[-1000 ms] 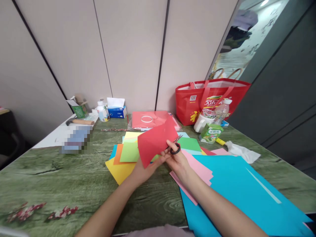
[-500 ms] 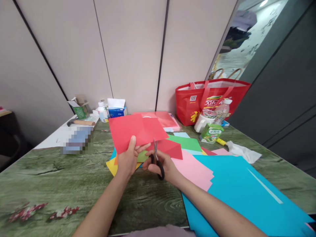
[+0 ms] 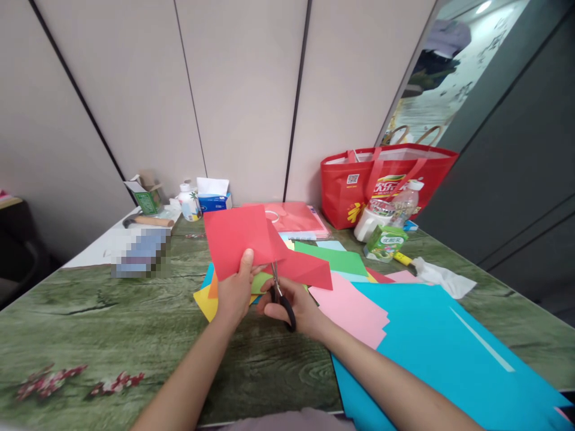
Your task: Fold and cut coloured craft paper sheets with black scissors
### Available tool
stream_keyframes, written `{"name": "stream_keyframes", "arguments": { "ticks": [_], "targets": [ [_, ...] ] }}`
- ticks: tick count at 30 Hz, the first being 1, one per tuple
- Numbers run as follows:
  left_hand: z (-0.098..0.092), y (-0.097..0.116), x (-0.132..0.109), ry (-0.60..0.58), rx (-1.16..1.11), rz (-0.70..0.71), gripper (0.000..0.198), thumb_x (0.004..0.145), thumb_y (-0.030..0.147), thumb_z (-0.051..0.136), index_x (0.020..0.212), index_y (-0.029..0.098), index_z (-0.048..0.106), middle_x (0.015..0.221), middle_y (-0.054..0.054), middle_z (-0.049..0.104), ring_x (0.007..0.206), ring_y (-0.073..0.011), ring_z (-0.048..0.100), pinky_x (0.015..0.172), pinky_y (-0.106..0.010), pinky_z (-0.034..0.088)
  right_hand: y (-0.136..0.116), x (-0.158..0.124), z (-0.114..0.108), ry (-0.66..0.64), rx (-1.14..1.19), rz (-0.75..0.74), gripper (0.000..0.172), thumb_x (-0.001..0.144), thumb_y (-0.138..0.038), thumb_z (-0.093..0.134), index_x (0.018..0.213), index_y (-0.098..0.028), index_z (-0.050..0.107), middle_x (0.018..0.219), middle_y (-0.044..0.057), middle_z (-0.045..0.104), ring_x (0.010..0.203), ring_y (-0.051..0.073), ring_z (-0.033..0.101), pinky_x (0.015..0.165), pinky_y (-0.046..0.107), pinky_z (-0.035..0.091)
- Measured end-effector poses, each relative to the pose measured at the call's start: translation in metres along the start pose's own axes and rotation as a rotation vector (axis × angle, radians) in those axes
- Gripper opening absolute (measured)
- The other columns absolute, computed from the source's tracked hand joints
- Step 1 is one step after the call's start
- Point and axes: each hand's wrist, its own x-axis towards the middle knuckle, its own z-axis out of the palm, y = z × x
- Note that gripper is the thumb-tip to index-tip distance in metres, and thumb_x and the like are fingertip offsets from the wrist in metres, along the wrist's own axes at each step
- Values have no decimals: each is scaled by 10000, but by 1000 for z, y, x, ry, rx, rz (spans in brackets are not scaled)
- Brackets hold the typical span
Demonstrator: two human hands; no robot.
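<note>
My left hand grips a sheet of red paper by its lower edge, thumb in front and fingers mostly behind it. The sheet is held up above the table, its right part bent back at an angle. In my right hand is a pair of scissors with black handles, fingers through the loops. Their blades point up and meet the lower right edge of the red paper. Behind and below the hands lie another red piece, a yellow sheet and a green sheet.
Large blue sheets and pink sheets cover the right side of the table. Farther back stand a red bag, a green carton, a white mug and a bottle. A hammer lies at the left.
The red paper's right part has folded back, and the sheet looks narrower. My right hand and the scissors have shifted slightly left, the blades now tilted more to the left.
</note>
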Motion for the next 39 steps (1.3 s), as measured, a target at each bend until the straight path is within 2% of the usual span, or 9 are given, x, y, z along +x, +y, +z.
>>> {"name": "stream_keyframes", "arguments": {
  "ticks": [6, 11, 15, 20, 24, 31, 39],
  "targets": [
    [4, 9, -13, 44, 279, -78, 354, 725, 466, 598, 521, 183, 657, 629, -103, 712, 726, -252, 684, 696, -311, 516, -3, 1, 1, 47, 13, -11, 421, 624, -519, 706, 823, -207, 504, 683, -11, 582, 607, 131, 513, 602, 262, 384],
    [8, 16, -16, 46, 197, -77, 311, 780, 400, 558, 593, 185, 683, 654, -88, 721, 724, -233, 684, 689, -304, 513, -2, 2, 0, 57, 28, 0, 429, 614, -501, 723, 837, -206, 505, 652, -19, 552, 622, 140, 520, 624, 271, 393],
    [10, 22, -18, 27, 203, -164, 329, 800, 365, 542, 568, 175, 679, 651, -101, 719, 738, -234, 684, 694, -298, 513, -3, 2, 1, 50, 64, -4, 396, 620, -479, 727, 824, -213, 515, 662, -21, 541, 635, 144, 526, 647, 279, 408],
    [5, 6, -12, -24, 94, -113, 367, 754, 481, 565, 607, 168, 685, 702, -111, 727, 759, -241, 686, 721, -318, 517, -4, 2, 1, 46, 97, -3, 365, 629, -441, 735, 827, -218, 525, 688, -13, 558, 657, 150, 545, 683, 296, 425],
    [4, 2, -10, -19, 155, -106, 416, 762, 501, 544, 582, 158, 695, 694, -120, 726, 768, -247, 685, 762, -335, 511, -4, 2, 1, 60, 100, -3, 363, 622, -436, 741, 824, -219, 532, 716, -6, 575, 650, 146, 543, 668, 288, 422],
    [7, 21, -19, 7, 345, -132, 424, 812, 433, 489, 548, 175, 698, 711, -109, 730, 818, -244, 678, 828, -333, 487, 2, 3, -2, 79, 59, 5, 386, 626, -438, 740, 846, -206, 525, 675, -13, 547, 625, 139, 529, 622, 273, 400],
    [7, 18, -19, 12, 347, -119, 434, 793, 475, 483, 614, 148, 705, 754, -115, 733, 864, -233, 671, 864, -309, 464, 0, 4, -3, 57, 50, -50, 373, 648, -417, 736, 843, -201, 504, 752, 5, 583, 652, 123, 507, 627, 264, 390]
  ]
}}
